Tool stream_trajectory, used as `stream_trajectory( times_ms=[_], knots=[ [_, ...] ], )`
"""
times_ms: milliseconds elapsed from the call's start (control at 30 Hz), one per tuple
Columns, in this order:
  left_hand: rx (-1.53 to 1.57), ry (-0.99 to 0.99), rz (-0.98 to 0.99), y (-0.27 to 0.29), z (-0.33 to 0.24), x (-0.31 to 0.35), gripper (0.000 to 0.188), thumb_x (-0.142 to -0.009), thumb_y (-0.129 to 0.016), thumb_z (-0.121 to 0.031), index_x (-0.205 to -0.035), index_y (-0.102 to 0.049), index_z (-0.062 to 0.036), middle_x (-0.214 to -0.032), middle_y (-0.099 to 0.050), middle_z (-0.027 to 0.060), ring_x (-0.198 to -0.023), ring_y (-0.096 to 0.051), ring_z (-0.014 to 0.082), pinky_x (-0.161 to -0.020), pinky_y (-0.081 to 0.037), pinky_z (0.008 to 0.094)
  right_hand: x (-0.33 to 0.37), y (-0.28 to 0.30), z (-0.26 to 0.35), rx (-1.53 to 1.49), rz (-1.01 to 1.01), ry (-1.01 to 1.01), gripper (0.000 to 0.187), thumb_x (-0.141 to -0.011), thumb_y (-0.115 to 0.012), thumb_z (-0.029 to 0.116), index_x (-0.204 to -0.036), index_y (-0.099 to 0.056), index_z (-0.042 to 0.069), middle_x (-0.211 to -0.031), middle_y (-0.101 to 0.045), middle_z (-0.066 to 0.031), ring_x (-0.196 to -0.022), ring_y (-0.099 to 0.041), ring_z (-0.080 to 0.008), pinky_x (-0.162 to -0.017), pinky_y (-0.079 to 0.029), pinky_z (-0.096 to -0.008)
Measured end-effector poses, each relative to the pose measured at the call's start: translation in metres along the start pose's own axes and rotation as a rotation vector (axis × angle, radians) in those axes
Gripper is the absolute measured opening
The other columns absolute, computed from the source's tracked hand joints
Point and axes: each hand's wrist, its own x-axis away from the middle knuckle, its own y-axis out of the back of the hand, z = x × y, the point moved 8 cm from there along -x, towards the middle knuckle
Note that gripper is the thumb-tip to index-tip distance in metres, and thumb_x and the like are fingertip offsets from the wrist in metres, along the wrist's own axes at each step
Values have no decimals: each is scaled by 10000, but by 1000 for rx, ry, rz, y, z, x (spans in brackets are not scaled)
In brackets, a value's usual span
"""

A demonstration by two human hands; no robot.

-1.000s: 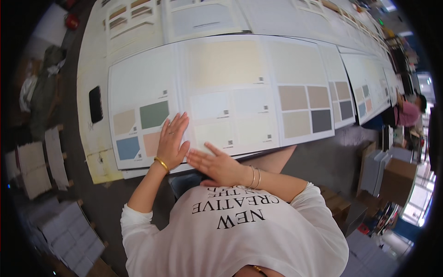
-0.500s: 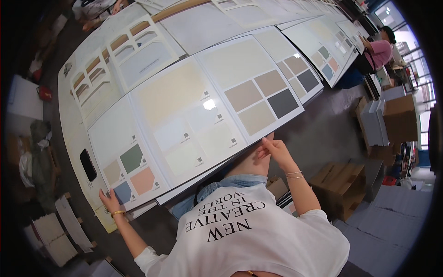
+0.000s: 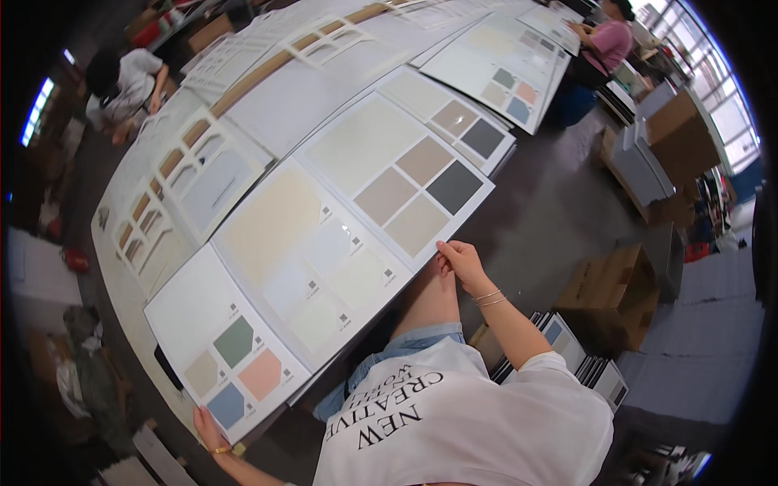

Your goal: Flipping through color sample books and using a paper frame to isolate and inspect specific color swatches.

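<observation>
A wide fold-out colour sample card [image 3: 356, 138] lies spread in front of me, its three panels bearing beige, grey, green, pink and blue swatches. My left hand [image 3: 212, 433] is closed on its lower left corner, beside the blue swatch; part of the fingers is hidden beneath. My right hand [image 3: 460, 263] pinches the near edge below the grey and beige swatches. Another sample card [image 3: 409, 91] shows from underneath at the far right. By the left edge, a black phone [image 3: 165, 368] is partly covered by the card.
White frame-like cut-out sheets [image 3: 207, 154] lie on the table beyond the card. Further right is another open sample card [image 3: 454, 61]. A person in pink [image 3: 612, 44] and one in white [image 3: 138, 77] are at the table. A cardboard box [image 3: 600, 292] stands at right.
The card has turned, its left end coming nearer to me and now covering part of the phone. My left hand has moved down with that corner and closed on it. The view has shifted.
</observation>
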Motion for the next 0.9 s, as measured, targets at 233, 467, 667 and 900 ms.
stream_trajectory(
  times_ms=[233, 467, 667, 900],
  knots=[
    [177, -14, 304, -21, -54, -5, 396, -1071, -451, -165, -1398, -476, 57, -1274, -637, 132, -1109, -635, 207, -955, -496, 310, 40, 9, -7, -243, -295, 261, 215, -978, -650, 216, -878, -629, 27, -778, -624, -27, -676, -581, -97, -595, -484, -255],
    [121, -123, 618, -55, -121, -12, 493, -979, -579, -171, -1395, -477, 73, -1297, -632, 126, -1186, -606, 238, -1049, -439, 349, 100, -36, 21, -482, -203, 389, 257, -1008, -566, 106, -1250, -480, 104, -1080, -672, -47, -931, -684, -146, -750, -569, -287],
    [143, -148, 704, -187, -141, -35, 495, -981, -560, -162, -1404, -465, 76, -1326, -601, 126, -1192, -579, 215, -1053, -423, 333, 32, 56, 129, -315, -208, 641, 309, -1005, -529, 80, -1312, -496, 104, -1085, -674, -25, -931, -682, -122, -739, -584, -291],
    [66, -42, 1074, -498, -180, 0, 421, -1060, -478, -298, -1415, -462, -73, -1309, -611, 81, -1102, -646, 209, -926, -533, 374, -42, 198, 340, -120, -695, 1104, 752, -949, -628, 122, -1549, -211, -59, -1559, -368, -202, -1442, -348, -306, -1194, -260, -366]
  ],
)
